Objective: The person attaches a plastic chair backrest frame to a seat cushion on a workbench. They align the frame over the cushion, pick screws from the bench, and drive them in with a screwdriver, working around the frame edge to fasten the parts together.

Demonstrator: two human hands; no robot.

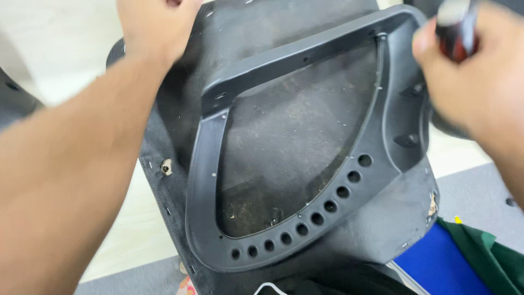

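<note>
Right now your left hand (155,27) presses on the far left edge of the seat (284,142), its grip hidden past the picture's edge, so you cannot tell how it closes, while your right hand (472,76) at the far right is closed around a red-handled tool (456,30). The seat lies upside down in the middle, its black frame (207,180) and stapled fabric (164,186) in place, so any stripping looks barely begun.

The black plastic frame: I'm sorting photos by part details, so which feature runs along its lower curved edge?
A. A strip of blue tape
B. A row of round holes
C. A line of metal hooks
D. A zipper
B. The black plastic frame has a row of round holes along its lower curved edge, below the mesh panel.
</note>
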